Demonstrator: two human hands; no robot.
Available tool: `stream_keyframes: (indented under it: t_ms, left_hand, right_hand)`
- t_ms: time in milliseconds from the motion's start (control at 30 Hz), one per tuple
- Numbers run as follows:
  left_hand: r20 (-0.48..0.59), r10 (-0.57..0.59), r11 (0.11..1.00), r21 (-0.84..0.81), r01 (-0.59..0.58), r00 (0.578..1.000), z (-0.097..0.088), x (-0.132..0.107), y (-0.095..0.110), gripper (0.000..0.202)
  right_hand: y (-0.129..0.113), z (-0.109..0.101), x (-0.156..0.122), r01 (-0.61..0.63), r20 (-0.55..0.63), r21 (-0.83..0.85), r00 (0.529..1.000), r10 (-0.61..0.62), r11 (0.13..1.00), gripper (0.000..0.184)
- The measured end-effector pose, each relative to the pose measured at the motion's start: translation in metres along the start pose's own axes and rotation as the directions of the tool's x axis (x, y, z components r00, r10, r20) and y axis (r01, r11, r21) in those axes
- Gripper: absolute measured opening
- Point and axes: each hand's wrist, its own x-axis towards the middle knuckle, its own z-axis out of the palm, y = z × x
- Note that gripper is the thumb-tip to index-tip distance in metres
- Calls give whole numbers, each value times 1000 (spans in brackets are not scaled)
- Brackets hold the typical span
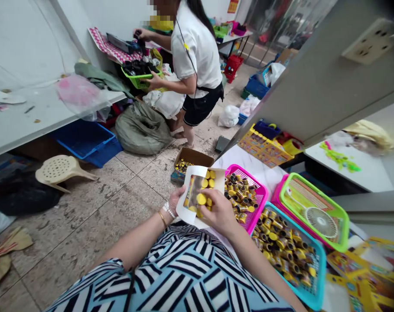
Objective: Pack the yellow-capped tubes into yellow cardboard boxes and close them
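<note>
My left hand [174, 201], with a beaded bracelet on the wrist, is closed around the left side of an open cardboard box [183, 209] with white flaps. Several small cylinders with yellow ends [210, 175] stand in rows inside it. Between the thumb and fingers of my right hand [222, 212] is one small yellow-capped cylinder [201, 199], at the box's opening. Close by on the right, a pink basket [264, 190] and a blue basket [320, 268] hold many loose yellow-and-dark cylinders.
A green basket [345, 229] with a small fan lies at right, near printed yellow cartons [356, 277]. A brown box [195, 155] with small yellow pieces stands ahead. Further off, a person [197, 47] handles a green basket [138, 81]. A plastic stool [58, 169] stands left.
</note>
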Motion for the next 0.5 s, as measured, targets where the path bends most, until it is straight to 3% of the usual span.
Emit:
stream_keyframes:
  t_ms: [67, 167, 267, 333, 433, 500]
  left_hand:
    - [-19, 3, 1000, 18, -3, 1000, -1, -3, -6, 50]
    - [-60, -16, 998, 63, 19, 998, -8, -15, -11, 41]
    - [-96, -48, 993, 105, 59, 994, -12, -29, -16, 34]
    - [-94, -67, 989, 123, 79, 993, -8, -36, -19, 32]
    - [-68, -70, 989, 128, 78, 995, 6, -42, -23, 40]
    - [-53, -51, 988, 141, 58, 997, 14, -43, -29, 51]
  right_hand:
    - [4, 5, -2, 87, 79, -134, 994, -77, 987, 28]
    - [9, 11, -9, 160, 165, -194, 978, -129, 968, 18]
    - [8, 17, -18, 215, 224, -97, 956, -189, 972, 17]
    - [9, 14, -25, 193, 178, 53, 964, -199, 980, 19]
    - [28, -3, -40, 14, -40, 234, 999, -4, 972, 21]
    - [60, -18, -51, -177, -184, 258, 956, 228, 950, 26]
